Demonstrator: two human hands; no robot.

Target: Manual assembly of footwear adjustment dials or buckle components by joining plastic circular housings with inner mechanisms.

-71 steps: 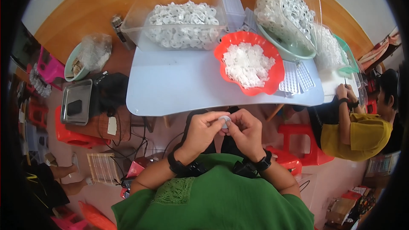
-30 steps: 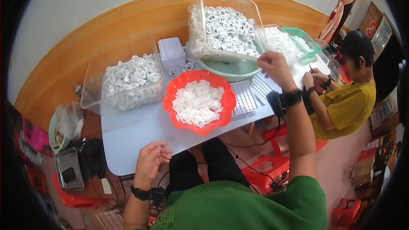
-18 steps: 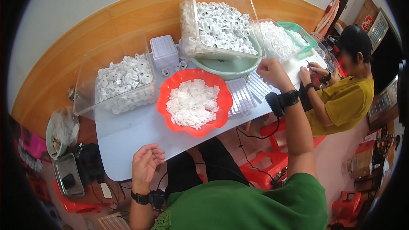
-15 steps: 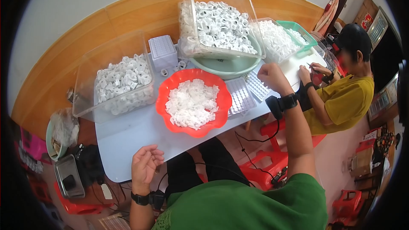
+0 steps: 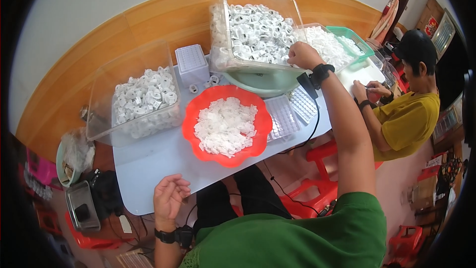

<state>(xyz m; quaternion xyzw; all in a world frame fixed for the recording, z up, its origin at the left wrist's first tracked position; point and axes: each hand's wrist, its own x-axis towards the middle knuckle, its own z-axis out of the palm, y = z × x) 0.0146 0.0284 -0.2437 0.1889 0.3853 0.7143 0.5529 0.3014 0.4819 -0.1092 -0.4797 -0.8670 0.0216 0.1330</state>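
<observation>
My right hand (image 5: 305, 55) is at the right front edge of a tilted clear plastic bin (image 5: 263, 66) full of small white plastic pieces (image 5: 260, 32). Its fingers are curled together; whether anything is between them is hidden. My left hand (image 5: 170, 196) hovers by the table's near edge, palm up, fingers loosely bent and apart, with nothing in it. Between the hands stands a red scalloped bowl (image 5: 193, 148) heaped with small translucent white pieces (image 5: 225, 126). The tilted bin rests over a pale green basin (image 5: 260, 85).
Another clear bin (image 5: 101, 131) of white pieces stands left, beside stacked white trays (image 5: 192, 65). Gridded trays (image 5: 281, 116) lie right of the bowl. Farther right are a bin of white parts (image 5: 327, 44), a green basket (image 5: 366, 49) and a co-worker (image 5: 406, 119). A cable hangs from my right wrist.
My right hand has moved up and left, from above the gridded trays to the tilted bin's edge. The left hand has hardly moved. The co-worker's hands have shifted slightly.
</observation>
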